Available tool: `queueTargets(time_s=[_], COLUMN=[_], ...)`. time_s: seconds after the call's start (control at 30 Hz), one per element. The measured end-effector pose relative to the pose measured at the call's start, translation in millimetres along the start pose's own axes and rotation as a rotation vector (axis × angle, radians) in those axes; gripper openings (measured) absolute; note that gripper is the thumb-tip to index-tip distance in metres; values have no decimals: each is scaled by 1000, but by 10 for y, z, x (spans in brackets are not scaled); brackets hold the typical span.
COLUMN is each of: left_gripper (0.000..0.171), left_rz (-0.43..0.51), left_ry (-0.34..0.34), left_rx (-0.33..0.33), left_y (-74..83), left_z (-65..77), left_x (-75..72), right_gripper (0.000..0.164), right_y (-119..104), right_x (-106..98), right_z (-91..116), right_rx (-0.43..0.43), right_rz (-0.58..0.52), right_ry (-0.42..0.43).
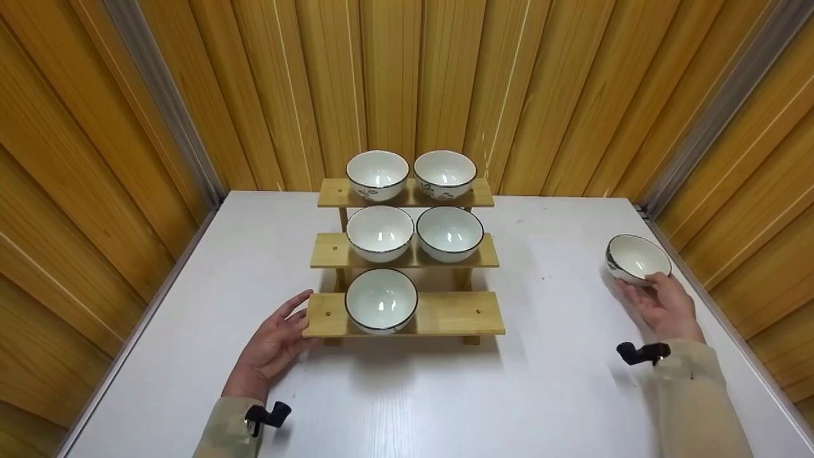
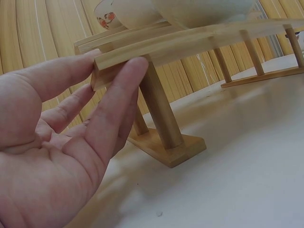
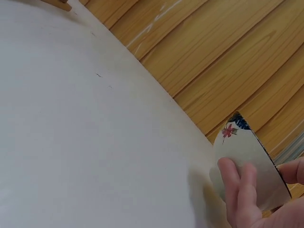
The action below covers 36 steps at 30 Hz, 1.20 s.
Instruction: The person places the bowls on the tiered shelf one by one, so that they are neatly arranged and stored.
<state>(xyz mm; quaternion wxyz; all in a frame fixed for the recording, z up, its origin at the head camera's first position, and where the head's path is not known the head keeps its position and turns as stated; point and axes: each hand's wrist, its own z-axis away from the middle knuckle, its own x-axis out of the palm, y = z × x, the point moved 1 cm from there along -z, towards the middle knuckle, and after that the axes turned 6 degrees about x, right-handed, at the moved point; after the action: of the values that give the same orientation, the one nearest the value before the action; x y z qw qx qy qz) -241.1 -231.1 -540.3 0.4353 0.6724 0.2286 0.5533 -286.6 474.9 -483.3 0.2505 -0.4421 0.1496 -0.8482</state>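
At the far right of the head view, my right hand [image 1: 664, 308] holds a white bowl [image 1: 636, 254] with a dark rim, thumb at the rim and fingers against its outside. In the right wrist view this bowl [image 3: 247, 161] is tilted and shows a red flower and a blue patch. My left hand [image 1: 276, 340] grips the left end of the lowest board of a three-step wooden display rack [image 1: 458, 313]. The left wrist view shows the fingers around that board's end [image 2: 118, 57], above a round leg.
Two bowls stand on the top step, among them one at the right [image 1: 445, 172]. The middle step holds two more, one at the left [image 1: 380, 232]. A single bowl [image 1: 381, 302] sits on the lowest step. Wood-patterned walls [image 1: 388, 76] enclose the white table [image 1: 407, 407].
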Motion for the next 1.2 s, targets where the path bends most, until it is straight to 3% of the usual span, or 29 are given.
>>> queueTargets(time_s=[0.2, 0.37, 0.53, 0.73, 0.9, 1.2], left_gripper=[57, 59, 63, 62, 63, 65], left_rz=[-15, -34, -36, -29, -29, -12], left_ry=[15, 25, 13, 4, 20, 10], left_rx=[-3, -1, -1, 4, -6, -8], left_y=[-4, -10, -11, -3, 3, 5], left_z=[-2, 6, 9, 1, -7, 10], left_x=[3, -7, -2, 5, 12, 5], right_gripper=[88, 85, 81, 47, 47, 48], right_y=[62, 148, 284, 473, 634, 1040], right_x=[38, 137, 274, 447, 606, 892], right_z=[148, 249, 419, 652, 807, 942], right_rx=[3, -26, -30, -20, 2, 58], right_rz=[78, 245, 430, 603, 724, 828], right_ry=[-159, -292, -328, -397, -461, -624])
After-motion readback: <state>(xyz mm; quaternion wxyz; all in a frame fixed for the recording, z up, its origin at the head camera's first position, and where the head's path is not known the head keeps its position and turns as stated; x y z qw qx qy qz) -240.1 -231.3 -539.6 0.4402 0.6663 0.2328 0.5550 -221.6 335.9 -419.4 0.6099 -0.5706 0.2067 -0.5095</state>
